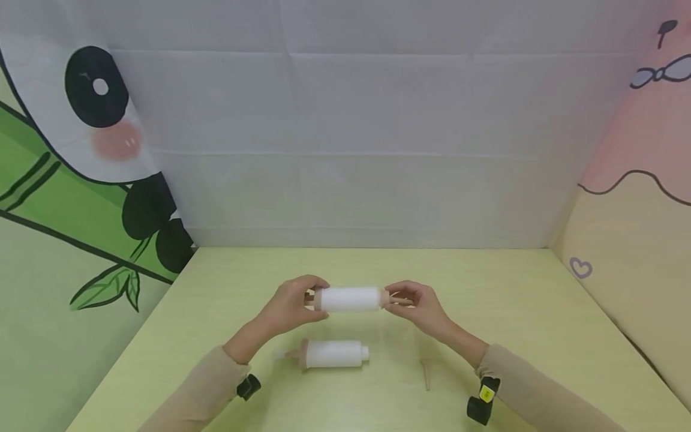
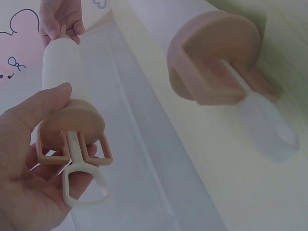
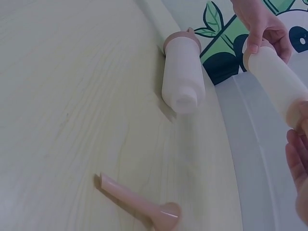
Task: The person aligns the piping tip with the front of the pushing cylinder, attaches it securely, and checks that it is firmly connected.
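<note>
A white lying bottle (image 1: 335, 354) rests on its side on the pale table (image 1: 486, 282), its beige handled cap (image 1: 303, 354) to the left and its narrow white neck (image 1: 365, 353) to the right. Beyond the lying bottle, raised above the table and roughly parallel to it, is the held bottle (image 1: 351, 299). The left hand (image 1: 289, 306), beyond the lying bottle's capped end, has thumb and fingers curled round the held bottle's beige end cap (image 2: 89, 120), from which a white pull ring (image 2: 84, 204) sticks out. The right hand (image 1: 426, 309), beyond and right of the lying bottle, pinches the held bottle's other end, where a slender beige spout (image 1: 402, 300) projects. A loose beige nozzle (image 1: 427, 375) lies to the right of the lying bottle, well apart from it.
</note>
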### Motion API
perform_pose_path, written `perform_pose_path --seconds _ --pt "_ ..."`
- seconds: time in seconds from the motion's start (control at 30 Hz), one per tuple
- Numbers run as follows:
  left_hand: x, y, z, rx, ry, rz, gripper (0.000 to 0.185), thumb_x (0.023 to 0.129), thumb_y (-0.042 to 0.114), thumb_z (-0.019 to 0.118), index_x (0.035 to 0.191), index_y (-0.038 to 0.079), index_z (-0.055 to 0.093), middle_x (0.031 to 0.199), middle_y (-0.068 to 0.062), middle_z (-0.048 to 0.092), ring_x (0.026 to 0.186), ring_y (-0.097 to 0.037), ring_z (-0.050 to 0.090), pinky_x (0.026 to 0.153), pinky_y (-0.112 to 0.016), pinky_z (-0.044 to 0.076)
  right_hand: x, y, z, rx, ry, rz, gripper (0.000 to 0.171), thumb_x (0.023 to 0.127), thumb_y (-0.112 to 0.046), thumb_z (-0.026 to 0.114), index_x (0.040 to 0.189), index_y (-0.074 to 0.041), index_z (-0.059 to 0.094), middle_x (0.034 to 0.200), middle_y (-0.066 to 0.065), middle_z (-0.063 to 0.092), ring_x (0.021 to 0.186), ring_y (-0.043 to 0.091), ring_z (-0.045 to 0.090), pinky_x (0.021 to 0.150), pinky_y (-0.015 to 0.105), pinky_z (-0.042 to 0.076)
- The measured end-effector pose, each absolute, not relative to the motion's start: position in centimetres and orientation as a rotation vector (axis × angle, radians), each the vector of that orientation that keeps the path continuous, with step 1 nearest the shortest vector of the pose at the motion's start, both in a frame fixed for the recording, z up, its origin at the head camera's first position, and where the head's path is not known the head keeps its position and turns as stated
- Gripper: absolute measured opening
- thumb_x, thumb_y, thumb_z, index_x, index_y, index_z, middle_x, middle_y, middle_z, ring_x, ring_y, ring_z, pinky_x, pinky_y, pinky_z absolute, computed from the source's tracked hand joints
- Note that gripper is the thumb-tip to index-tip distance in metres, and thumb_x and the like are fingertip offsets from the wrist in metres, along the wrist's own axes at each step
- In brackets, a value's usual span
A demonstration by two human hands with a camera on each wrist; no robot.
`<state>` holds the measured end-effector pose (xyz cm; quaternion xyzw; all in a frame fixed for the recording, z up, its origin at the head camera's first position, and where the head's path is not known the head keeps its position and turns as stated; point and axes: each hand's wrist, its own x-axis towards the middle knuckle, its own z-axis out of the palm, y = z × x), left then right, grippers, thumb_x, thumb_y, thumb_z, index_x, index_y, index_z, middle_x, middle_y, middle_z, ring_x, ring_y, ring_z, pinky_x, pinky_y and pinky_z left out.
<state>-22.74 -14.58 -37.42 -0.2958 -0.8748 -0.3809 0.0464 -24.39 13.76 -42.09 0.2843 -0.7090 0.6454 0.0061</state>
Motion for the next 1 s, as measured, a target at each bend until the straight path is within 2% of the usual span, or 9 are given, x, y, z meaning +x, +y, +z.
perform_pose_path --seconds 0.47,0.73,0.8,1.0 --pt "-22.7 -14.5 -37.7 -0.88 -2.683 -1.2 0.043 0.07 0.003 0.076 0.107 -0.002 0.057 0.102 -0.01 0.058 0.091 -0.025 0.061 0.074 -0.02 0.052 -24.3 14.0 -41.8 0.889 -2.292 1.927 0.031 0.079 0.001 0.067 0.108 0.007 0.059 0.106 0.025 0.059 0.092 0.015 0.064 0.073 0.029 0.054" --pt "-22.8 -14.6 -37.7 -0.886 -2.701 -1.159 0.042 0.07 0.007 0.077 0.107 0.001 0.058 0.103 -0.008 0.059 0.089 -0.02 0.06 0.072 -0.018 0.052 -23.4 13.9 -40.6 0.928 -2.299 1.841 0.03 0.077 0.009 0.065 0.106 0.01 0.058 0.103 0.027 0.059 0.091 0.032 0.062 0.072 0.027 0.054" --pt "-22.8 -14.6 -37.6 -0.893 -2.705 -1.158 0.042 0.07 0.008 0.077 0.107 0.001 0.058 0.103 -0.008 0.06 0.089 -0.02 0.06 0.072 -0.018 0.052 -23.4 13.9 -40.6 0.952 -2.282 1.829 0.029 0.077 0.008 0.065 0.106 0.009 0.059 0.103 0.026 0.059 0.091 0.03 0.063 0.074 0.029 0.054" --pt "-22.8 -14.7 -37.3 -0.9 -2.711 -1.144 0.043 0.071 0.008 0.077 0.109 0.0 0.058 0.103 -0.009 0.06 0.091 -0.023 0.059 0.072 -0.019 0.052 -24.3 14.1 -41.9 1.024 -2.19 1.775 0.028 0.077 0.001 0.068 0.104 0.004 0.061 0.102 0.018 0.061 0.089 0.011 0.062 0.076 0.033 0.054"
